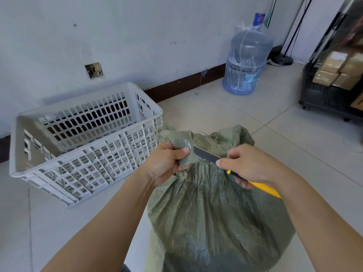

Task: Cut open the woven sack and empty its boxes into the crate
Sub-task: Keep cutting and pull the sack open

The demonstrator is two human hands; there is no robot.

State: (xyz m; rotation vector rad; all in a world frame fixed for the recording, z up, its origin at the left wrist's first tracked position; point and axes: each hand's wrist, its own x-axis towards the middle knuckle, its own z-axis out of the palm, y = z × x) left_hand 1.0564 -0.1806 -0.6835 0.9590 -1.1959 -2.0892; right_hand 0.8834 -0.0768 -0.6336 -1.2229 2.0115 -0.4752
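A full grey-green woven sack [212, 216] stands on the floor in front of me, its neck bunched and tied with string. My left hand [167, 163] pinches a fold of the neck just above the knot. My right hand [247, 165] grips a utility knife [261, 188] with a yellow handle. Its dark blade [206, 155] lies across the neck, tip against the fold by my left thumb. The white slatted plastic crate [84, 169] sits to the left of the sack, touching it, and looks empty. The sack's contents are hidden.
A large blue water bottle [245, 61] stands by the wall at the back. A black wheeled rack [324, 95] with brown boxes [334, 71] is at the right. A lamp base [281, 59] sits in the far corner. Pale floor tiles surround the sack.
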